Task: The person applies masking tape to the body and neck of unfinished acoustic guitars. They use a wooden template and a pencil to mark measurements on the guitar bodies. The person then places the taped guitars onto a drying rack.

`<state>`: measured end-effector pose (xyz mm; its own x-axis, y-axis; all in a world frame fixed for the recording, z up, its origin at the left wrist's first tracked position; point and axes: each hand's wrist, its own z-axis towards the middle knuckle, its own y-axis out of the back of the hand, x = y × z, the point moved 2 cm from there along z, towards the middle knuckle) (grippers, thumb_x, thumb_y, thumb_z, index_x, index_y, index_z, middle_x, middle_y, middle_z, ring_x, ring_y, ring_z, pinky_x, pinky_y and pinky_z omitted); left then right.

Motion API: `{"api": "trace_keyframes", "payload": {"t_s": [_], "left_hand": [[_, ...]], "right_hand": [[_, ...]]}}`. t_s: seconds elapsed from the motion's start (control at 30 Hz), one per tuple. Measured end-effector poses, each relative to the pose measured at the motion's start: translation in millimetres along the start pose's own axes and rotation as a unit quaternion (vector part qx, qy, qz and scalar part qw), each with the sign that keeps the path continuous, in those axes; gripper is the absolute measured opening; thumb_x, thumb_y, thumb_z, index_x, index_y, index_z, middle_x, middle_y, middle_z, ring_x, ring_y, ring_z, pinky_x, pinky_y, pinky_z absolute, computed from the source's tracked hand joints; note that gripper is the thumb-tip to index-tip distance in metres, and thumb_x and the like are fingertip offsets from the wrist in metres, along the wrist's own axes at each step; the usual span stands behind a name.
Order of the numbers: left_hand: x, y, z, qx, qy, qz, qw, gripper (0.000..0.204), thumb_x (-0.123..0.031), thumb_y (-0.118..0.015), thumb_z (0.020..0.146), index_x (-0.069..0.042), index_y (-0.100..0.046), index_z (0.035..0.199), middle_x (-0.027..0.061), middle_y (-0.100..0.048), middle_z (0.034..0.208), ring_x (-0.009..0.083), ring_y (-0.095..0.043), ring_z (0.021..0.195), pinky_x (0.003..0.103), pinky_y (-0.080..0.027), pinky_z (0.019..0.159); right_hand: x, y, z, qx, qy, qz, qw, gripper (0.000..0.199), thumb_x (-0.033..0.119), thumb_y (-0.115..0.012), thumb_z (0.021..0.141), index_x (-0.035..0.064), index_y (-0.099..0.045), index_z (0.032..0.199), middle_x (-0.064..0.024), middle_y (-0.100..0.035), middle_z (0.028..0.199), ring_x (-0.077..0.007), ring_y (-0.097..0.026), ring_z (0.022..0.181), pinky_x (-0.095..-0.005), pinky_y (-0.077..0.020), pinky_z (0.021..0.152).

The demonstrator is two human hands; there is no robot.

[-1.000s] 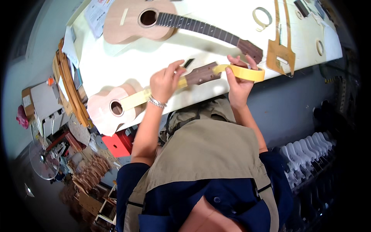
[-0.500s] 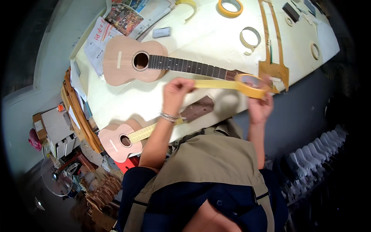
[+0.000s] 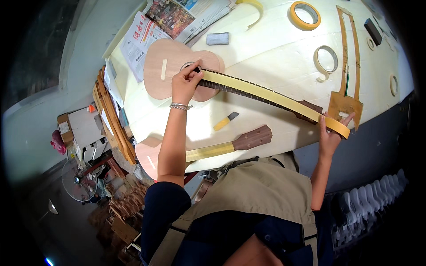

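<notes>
An unfinished pale wooden ukulele (image 3: 155, 84) lies on the table, its dark fretboard pointing right. A long strip of masking tape (image 3: 262, 91) stretches along and over that fretboard. My left hand (image 3: 184, 84) pinches the strip's end beside the sound hole. At the headstock end, my right hand (image 3: 330, 135) grips the yellow roll of masking tape (image 3: 338, 127), from which the strip runs. Nearer to me lies a second ukulele (image 3: 250, 138), its fretboard covered with tape and its body partly hidden by my left forearm. A yellow-handled cutter (image 3: 225, 121) rests between the two instruments.
Newspapers (image 3: 173, 22) and a grey block (image 3: 217, 39) lie at the far left. Beyond the neck are another yellow tape roll (image 3: 305, 15), a thinner tape roll (image 3: 325, 59) and a long wooden template (image 3: 346, 104). White curved pieces (image 3: 368, 199) stand in a row at lower right.
The pulled strip has grown much longer. My left hand moved to the sound hole end, my right hand with the roll past the headstock. The cutter has come into sight.
</notes>
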<state>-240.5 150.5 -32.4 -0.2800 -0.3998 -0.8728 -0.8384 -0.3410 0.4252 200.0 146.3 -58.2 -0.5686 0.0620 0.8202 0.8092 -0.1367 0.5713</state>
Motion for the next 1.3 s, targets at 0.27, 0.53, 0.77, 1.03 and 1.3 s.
{"api": "trace_keyframes", "payload": {"t_s": [0.27,0.53,0.77,1.03,1.3], "left_hand": [[-1,0,3,-0.047,0.016,0.075,0.996,0.047,-0.015,-0.077,0.071,0.000,-0.051,0.107,0.0019,-0.063,0.066,0.0071,-0.054,0.056,0.021,-0.045,0.055],[5,-7,-17,-0.106,-0.303,0.308,0.896,0.060,-0.015,-0.068,0.076,-0.008,-0.045,0.131,0.0123,-0.059,0.117,0.0243,-0.056,0.103,0.042,-0.041,0.092],[-1,-46,-48,-0.002,-0.240,0.545,0.803,0.082,-0.051,-0.057,0.079,-0.013,-0.024,0.145,0.0039,-0.020,0.152,0.0332,-0.008,0.141,0.073,0.004,0.095],[-47,-189,-134,0.242,-0.334,0.325,0.851,0.072,-0.041,-0.060,0.080,-0.014,-0.033,0.140,0.0060,-0.029,0.148,0.0257,-0.018,0.139,0.067,-0.005,0.101],[27,-77,-131,0.085,-0.099,0.455,0.881,0.026,-0.008,-0.069,0.071,-0.001,-0.055,0.093,0.0157,-0.048,0.104,0.0340,-0.047,0.095,0.040,-0.044,0.078]], "right_hand": [[9,-2,4,0.013,-0.038,0.064,0.997,0.093,0.011,-0.065,0.084,0.0009,0.005,0.144,-0.0102,-0.066,0.094,-0.0128,-0.060,0.100,-0.0361,-0.0242,0.110],[-5,-5,4,0.023,-0.062,0.116,0.991,0.094,0.010,-0.067,0.081,-0.0004,0.002,0.144,-0.0127,-0.060,0.104,-0.0181,-0.063,0.098,-0.0323,-0.0279,0.106],[7,-11,4,-0.023,-0.050,0.071,0.996,0.094,0.013,-0.070,0.078,-0.0023,-0.005,0.144,-0.0122,-0.063,0.093,-0.0182,-0.064,0.089,-0.0298,-0.0453,0.089],[8,-29,-4,-0.044,-0.033,0.005,0.998,0.079,0.014,-0.066,0.083,-0.0058,-0.018,0.141,-0.0117,-0.063,0.102,-0.0178,-0.057,0.089,-0.0320,-0.0409,0.090],[-6,-42,-12,-0.070,-0.009,0.044,0.997,0.066,0.021,-0.059,0.089,-0.0041,-0.025,0.140,-0.0123,-0.058,0.107,-0.0208,-0.054,0.095,-0.0309,-0.0427,0.085]]}}
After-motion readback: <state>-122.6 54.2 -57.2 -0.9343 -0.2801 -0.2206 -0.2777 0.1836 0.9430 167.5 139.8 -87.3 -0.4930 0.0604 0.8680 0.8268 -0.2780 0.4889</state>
